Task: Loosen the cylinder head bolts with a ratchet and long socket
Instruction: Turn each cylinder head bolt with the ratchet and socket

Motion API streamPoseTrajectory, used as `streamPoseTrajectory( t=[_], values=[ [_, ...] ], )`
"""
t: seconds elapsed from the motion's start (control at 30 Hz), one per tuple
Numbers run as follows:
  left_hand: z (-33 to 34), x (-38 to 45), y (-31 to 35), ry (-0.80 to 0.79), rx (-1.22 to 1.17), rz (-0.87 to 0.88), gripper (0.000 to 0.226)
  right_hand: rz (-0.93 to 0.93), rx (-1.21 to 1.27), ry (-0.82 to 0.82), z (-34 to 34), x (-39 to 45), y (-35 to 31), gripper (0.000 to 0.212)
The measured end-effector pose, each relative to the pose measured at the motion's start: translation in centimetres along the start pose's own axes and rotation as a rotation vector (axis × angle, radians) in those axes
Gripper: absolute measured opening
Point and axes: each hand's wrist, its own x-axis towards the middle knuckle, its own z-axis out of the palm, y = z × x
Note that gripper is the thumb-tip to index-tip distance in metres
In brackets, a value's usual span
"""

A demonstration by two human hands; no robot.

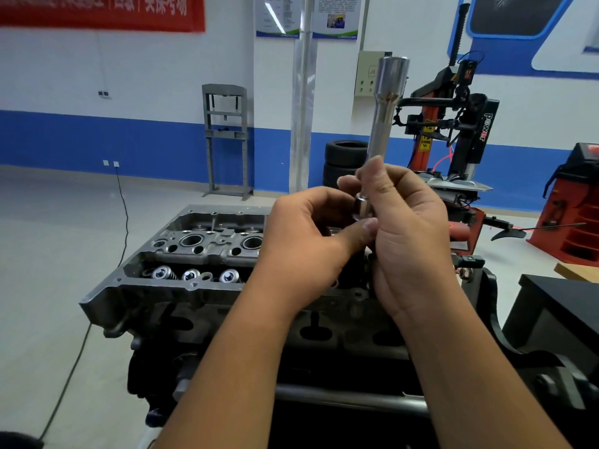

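rising upright from both hands (right hand (408, 228) higher), long socket (385, 115)

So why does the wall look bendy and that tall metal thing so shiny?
Head view: the wide-angle lens curves the blue wall stripe; the long socket, held upright by both hands, left hand and right hand, reflects room light; red banner lettering looks blurred.

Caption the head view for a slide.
Both hands, left hand and right hand, hold a long socket upright above the cylinder head.
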Motion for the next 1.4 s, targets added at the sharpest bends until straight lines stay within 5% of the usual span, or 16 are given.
streamPoseTrajectory(
  t=[0.23,0.43,0.6,0.8,0.93,1.13,1.3,1.4],
  values=[
    [-0.11,-0.16,0.3,-0.105,-0.073,-0.005,0.031,-0.008,-0.023,0.01,-0.04,0.03,0.08,0.036],
    [-0.18,0.13,-0.21,0.043,-0.008,-0.003,0.022,-0.017,-0.01,-0.012,-0.18,-0.09,0.01,0.024],
    [-0.01,-0.06,0.18,-0.091,-0.116,0.008,0.027,-0.019,-0.03,-0.01,-0.14,-0.04,0.08,0.032],
    [-0.02,0.06,-0.08,0.047,0.008,0.02,0.021,-0.029,-0.02,0.014,-0.05,-0.13,0.03,0.023],
    [-0.07,-0.02,0.1,-0.062,-0.087,0.003,0.026,-0.037,-0.028,0.016,-0.08,0.04,0.11,0.031],
    [-0.1,0.05,0.02,0.062,-0.007,0.005,0.022,-0.015,-0.013,0.006,-0.18,0.0,0.01,0.024],
    [-0.04,-0.15,0.5,-0.074,-0.121,0.005,0.028,-0.019,-0.014,-0.008,-0.17,0.09,0.25,0.032],
    [0.09,-0.06,0.48,-0.022,-0.061,0.013,0.023,0.001,0.007,-0.014,-0.19,0.11,0.19,0.028]
  ],
)
